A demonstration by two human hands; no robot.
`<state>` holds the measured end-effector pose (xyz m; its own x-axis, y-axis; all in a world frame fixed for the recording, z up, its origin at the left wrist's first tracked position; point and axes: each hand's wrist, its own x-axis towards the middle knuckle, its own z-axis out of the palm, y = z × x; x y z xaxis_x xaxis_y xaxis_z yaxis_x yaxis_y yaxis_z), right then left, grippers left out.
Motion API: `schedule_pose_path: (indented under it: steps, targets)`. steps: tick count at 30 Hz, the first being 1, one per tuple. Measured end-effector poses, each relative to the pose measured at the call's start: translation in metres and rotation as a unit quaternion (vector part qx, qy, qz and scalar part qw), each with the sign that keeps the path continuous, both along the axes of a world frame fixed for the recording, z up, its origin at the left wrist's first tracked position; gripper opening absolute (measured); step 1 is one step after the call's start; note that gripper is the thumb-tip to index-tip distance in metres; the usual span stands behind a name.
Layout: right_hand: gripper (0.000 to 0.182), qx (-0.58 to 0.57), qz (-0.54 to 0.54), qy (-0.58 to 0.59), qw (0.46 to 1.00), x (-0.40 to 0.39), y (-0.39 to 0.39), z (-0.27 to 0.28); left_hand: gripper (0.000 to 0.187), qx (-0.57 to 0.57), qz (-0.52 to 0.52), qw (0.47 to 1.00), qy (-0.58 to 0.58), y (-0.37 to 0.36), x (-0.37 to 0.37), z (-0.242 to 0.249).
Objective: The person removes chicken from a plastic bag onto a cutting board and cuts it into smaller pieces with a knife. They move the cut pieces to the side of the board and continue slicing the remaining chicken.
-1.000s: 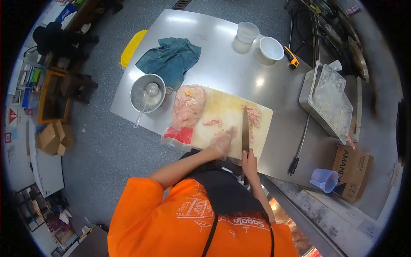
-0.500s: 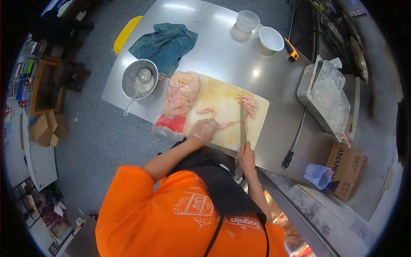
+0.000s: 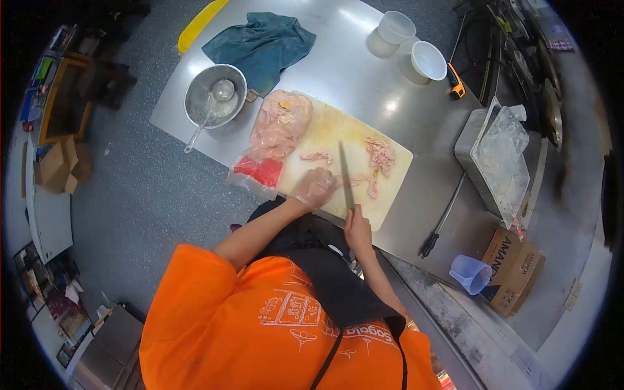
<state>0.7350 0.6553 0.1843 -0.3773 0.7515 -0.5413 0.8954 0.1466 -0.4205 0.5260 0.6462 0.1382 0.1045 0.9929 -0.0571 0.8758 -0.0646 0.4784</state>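
Note:
My right hand [image 3: 357, 231] grips the handle of a long knife [image 3: 346, 175], its blade pointing away from me over the cutting board [image 3: 391, 201]. In a clear plastic glove, my left hand [image 3: 316, 188] is closed on the near end of a thin strip of raw meat [image 3: 357, 178]; its fingertips are partly hidden. The blade lies across that strip, close to the left fingers. Right of the knife is a pile of chopped raw meat [image 3: 380, 156]. A small meat piece [image 3: 316, 156] lies beyond my left hand, and a plastic bag of raw meat [image 3: 281, 123] rests on the board's left side.
A metal bowl with a ladle [image 3: 216, 97] and a teal cloth [image 3: 260, 52] are at the left. Two plastic tubs [image 3: 429, 61] and an orange-black thermometer gun [image 3: 456, 83] stand farther back. At the right are a metal container [image 3: 484, 162], a sharpening rod [image 3: 442, 221] and a blue jug [image 3: 470, 273].
The knife and my right hand have moved left, from the chopped pile toward my left hand. More cut meat now trails from the pile toward me. The whole view has shifted slightly.

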Motion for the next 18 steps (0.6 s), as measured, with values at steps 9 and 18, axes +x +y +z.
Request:
schedule_pose_path:
  steps: [9, 18]
  targets:
    - [0.033, -0.008, -0.047, -0.037, 0.998, 0.021, -0.026, -0.006, 0.015, 0.043, 0.025, 0.999, -0.007, -0.024, 0.005, -0.017]
    - [0.030, 0.077, -0.027, 0.033, 0.996, -0.091, 0.089, -0.021, 0.025, 0.082, 0.040, 0.993, -0.074, -0.036, 0.008, -0.034]
